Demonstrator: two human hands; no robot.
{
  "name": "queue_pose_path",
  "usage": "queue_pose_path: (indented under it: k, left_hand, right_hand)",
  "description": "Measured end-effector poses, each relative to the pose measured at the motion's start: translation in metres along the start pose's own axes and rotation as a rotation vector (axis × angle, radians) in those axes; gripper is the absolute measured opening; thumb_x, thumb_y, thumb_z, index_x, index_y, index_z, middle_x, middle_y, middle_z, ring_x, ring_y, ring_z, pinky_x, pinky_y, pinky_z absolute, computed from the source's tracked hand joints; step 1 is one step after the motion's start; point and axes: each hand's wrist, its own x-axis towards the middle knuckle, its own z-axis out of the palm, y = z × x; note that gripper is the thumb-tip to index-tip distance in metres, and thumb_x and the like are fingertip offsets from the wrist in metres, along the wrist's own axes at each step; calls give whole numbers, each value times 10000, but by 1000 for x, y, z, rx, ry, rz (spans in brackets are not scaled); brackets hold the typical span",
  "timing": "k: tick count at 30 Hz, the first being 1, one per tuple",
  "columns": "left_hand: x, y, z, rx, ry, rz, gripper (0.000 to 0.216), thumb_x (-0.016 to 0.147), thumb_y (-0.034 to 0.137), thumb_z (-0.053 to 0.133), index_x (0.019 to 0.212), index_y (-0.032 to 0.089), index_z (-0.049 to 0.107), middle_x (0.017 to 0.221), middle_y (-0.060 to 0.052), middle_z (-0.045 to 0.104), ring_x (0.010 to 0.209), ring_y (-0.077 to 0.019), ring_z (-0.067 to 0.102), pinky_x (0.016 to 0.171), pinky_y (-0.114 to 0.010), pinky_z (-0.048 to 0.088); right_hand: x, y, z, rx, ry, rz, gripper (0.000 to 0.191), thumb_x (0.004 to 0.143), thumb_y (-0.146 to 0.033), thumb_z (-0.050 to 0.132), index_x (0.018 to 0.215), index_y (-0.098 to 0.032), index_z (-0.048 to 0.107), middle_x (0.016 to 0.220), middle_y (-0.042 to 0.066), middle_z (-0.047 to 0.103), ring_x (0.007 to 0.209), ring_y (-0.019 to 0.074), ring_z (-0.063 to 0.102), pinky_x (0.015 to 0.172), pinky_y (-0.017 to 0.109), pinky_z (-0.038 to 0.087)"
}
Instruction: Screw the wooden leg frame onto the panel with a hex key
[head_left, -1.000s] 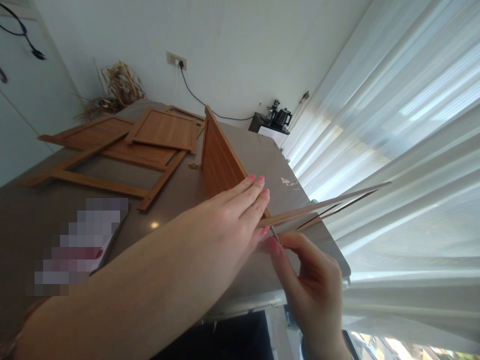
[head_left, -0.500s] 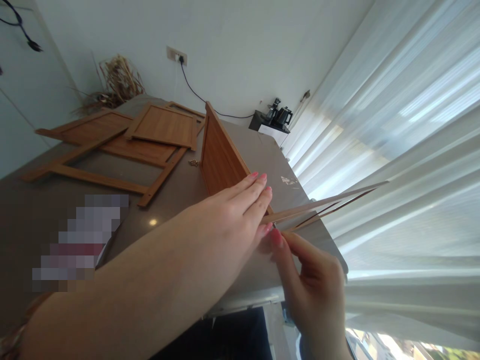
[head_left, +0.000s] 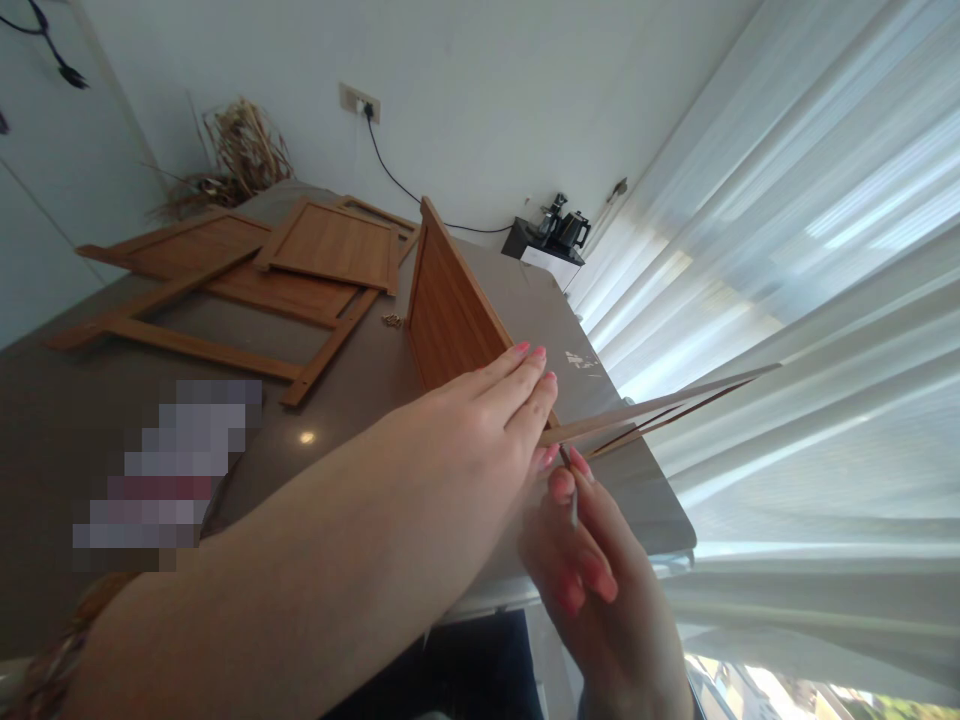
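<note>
A wooden panel (head_left: 450,310) stands on its edge on the table. My left hand (head_left: 487,420) grips its near end, with the fingers laid over the top edge and the thumb tip low by the corner. A narrow wooden frame (head_left: 660,405) meets the panel at this corner and stretches right, past the table's edge. Just below the joint, my right hand (head_left: 592,570) pinches a thin metal hex key (head_left: 574,505) between thumb and finger. The key's tip is at the corner; the fastener there is hidden.
More wooden panels and frames (head_left: 330,245) lie stacked on the table (head_left: 337,480) at the far left. Small brass-coloured hardware (head_left: 391,320) sits beside the upright panel. A blurred-out sheet (head_left: 172,470) lies left of my forearm. White curtains (head_left: 787,250) hang along the right.
My right hand has turned over at the corner, its fingers now curling below, and the hex key's shaft has come into view. My left hand keeps its hold on the panel.
</note>
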Motion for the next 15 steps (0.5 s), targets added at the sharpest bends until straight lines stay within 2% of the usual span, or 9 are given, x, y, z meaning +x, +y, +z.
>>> queue_pose_path:
  k: [3, 8, 12, 15]
  left_hand:
    - [3, 3, -1, 10, -6, -20, 489, 974, 216, 346, 1451, 156, 429, 1536, -49, 412, 1448, -231, 342, 1218, -411, 339]
    - [3, 5, 1, 24, -11, -35, 507, 988, 233, 275, 1484, 222, 379, 1538, -1, 405, 1448, -247, 336, 1208, -468, 347]
    - [2, 7, -3, 40, -33, -11, 525, 970, 232, 316, 1490, 169, 367, 1549, -45, 390, 1448, -252, 334, 1212, -428, 342]
    - [1, 9, -8, 62, -60, 11, 550, 956, 203, 233, 1487, 211, 373, 1537, -1, 408, 1450, -263, 307, 1188, -431, 359]
  right_hand:
    - [-3, -5, 7, 198, -13, 97, 234, 927, -290, 594, 773, -170, 724, 392, -104, 279, 366, 14, 231, 401, 84, 304]
    - [-6, -11, 11, 443, -15, 218, 148, 896, -231, 641, 791, -152, 708, 446, -129, 207, 399, 20, 123, 384, 58, 292]
    - [-8, -9, 9, 303, -19, 130, 250, 938, -300, 571, 759, -188, 706, 424, -118, 178, 388, 39, 144, 385, 98, 287]
    - [-12, -8, -2, -52, 16, -126, 377, 961, -377, 503, 663, -211, 662, 431, -71, 282, 440, 72, 312, 472, 168, 360]
